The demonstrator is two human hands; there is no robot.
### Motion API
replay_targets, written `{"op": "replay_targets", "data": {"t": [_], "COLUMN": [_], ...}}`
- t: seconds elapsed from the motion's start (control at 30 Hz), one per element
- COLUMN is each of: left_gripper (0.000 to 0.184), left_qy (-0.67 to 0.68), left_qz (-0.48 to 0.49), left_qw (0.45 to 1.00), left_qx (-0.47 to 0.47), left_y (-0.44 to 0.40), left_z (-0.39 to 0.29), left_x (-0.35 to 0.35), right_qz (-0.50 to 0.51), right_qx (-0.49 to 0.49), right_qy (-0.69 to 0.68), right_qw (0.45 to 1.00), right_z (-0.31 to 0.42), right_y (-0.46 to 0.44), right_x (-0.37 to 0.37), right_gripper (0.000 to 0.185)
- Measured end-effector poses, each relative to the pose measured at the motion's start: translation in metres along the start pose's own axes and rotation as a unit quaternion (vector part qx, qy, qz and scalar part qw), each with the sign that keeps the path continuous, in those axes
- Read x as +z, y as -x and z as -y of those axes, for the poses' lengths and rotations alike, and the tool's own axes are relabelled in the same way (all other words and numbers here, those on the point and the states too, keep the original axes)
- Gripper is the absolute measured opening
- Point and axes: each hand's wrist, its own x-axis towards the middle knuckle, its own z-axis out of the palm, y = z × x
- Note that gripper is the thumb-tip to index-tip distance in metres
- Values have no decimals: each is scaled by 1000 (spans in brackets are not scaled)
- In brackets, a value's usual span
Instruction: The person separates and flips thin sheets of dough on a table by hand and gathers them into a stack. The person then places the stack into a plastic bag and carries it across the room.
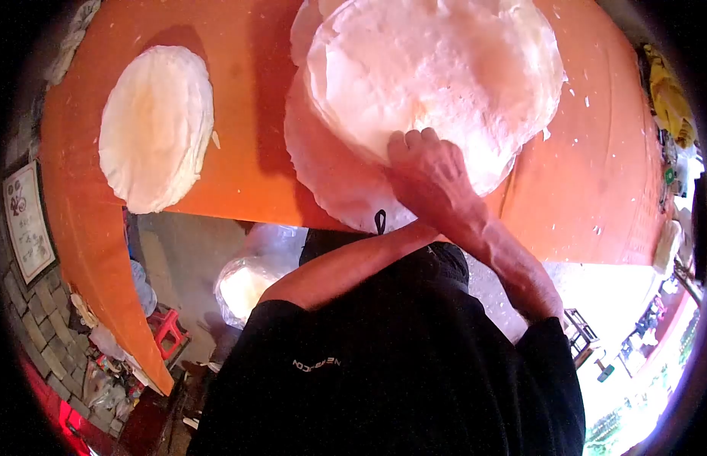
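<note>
A large stack of thin, pale round sheets [460,68] lies on the orange table, its upper layers offset from a lower sheet [323,159]. My right hand [429,163] is closed, knuckles up, at the near edge of the upper sheets. Its fingertips are hidden, so what they hold cannot be made out. My left forearm crosses beneath my right wrist, and the left hand is hidden there. A small black loop [380,221] shows at the near edge of the lower sheet.
A smaller stack of pale round sheets [157,125] lies on the orange table [232,152] at the left. Below are a plastic-wrapped bundle [247,285] and a red stool [168,333]. A framed sign [30,220] stands at far left; yellow cloth [669,99] is at far right.
</note>
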Motion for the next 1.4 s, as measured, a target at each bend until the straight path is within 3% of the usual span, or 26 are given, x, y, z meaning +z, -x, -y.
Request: {"op": "replay_targets", "data": {"t": [0.07, 0.2, 0.27, 0.3, 0.37, 0.4, 0.43, 0.5, 0.53, 0.57, 0.6, 0.67, 0.7, 0.77, 0.83, 0.87, 0.9, 0.97, 1.07, 1.13, 1.2, 1.23, 1.33, 1.4], "left_gripper": [22, 28, 32, 34, 26, 24, 21, 16, 17, 20, 20, 23, 23, 28, 30, 33, 33, 41, 50, 54, 53, 54, 56, 57], "left_qy": [-19, -214, -277, -265, -49, 87, 19, 14, -55, -153, -153, 167, 169, 364, 399, 430, 430, 452, 509, 528, 522, 547, 567, 558], "left_qz": [6, 32, 35, 30, -28, -80, -100, -269, -365, -421, -425, -450, -453, -326, -293, -255, -253, -265, -220, -192, -251, -242, -197, -175], "left_qw": [1000, 974, 956, 958, 989, 987, 991, 957, 923, 893, 891, 877, 875, 872, 869, 865, 866, 850, 831, 825, 815, 799, 793, 804], "left_qx": [6, 61, 92, 104, 135, 111, 86, 112, 112, 48, 44, -25, -26, 12, 24, 42, 46, 51, 42, 53, 28, 64, 102, 107], "left_y": [8, -11, -16, -14, 25, 57, 81, 119, 129, 140, 139, 132, 128, 122, 128, 127, 123, 120, 125, 127, 132, 132, 136, 139], "left_z": [6, 6, 2, 2, 3, -25, -26, -3, 14, 22, 28, 40, 45, 54, 55, 53, 48, 38, 35, 19, 3, 5, -14, -23], "left_x": [-5, -3, -3, -6, -30, -49, -75, -109, -125, -144, -153, -168, -170, -170, -166, -164, -164, -160, -160, -157, -155, -154, -154, -152], "right_qz": [2, -67, -4, 33, 70, 28, -15, -104, -75, -51, 45, 88, 109, 129, 267, 267, 114, 102, 110, 123, 99, 119, 89, 105], "right_qx": [5, -17, -13, 29, 66, 53, 42, 21, 26, 2, 8, -21, -43, -70, 54, 56, -36, -57, -42, -44, 10, 7, -20, -13], "right_qy": [-30, 139, 81, 103, 125, 128, 130, 135, 110, 78, 68, 56, 67, 79, 13, 14, 68, 4, -44, -53, -70, -103, -53, -66], "right_qw": [1000, 988, 997, 994, 987, 990, 990, 985, 991, 996, 997, 994, 991, 986, 962, 962, 990, 993, 992, 990, 993, 987, 994, 992], "right_z": [7, -5, -14, -21, -21, -15, -8, 2, 11, 15, 22, 21, 27, 31, 49, 48, 54, 57, 58, 58, 71, 72, 69, 64], "right_y": [7, 17, 14, 8, 0, 3, 9, 19, 22, 24, 27, 46, 46, 46, 31, 42, 45, 47, 49, 48, 49, 50, 52, 49], "right_x": [3, 22, -6, -27, -64, -78, -92, -106, -92, -72, -48, 11, 21, 24, -15, -1, 11, 18, 13, 6, 6, 1, 1, 1], "right_gripper": [31, 30, 29, 30, 32, 32, 31, 30, 33, 33, 21, 35, 39, 43, 36, 36, 29, 17, 18, 24, 45, 62, 52, 55]}}
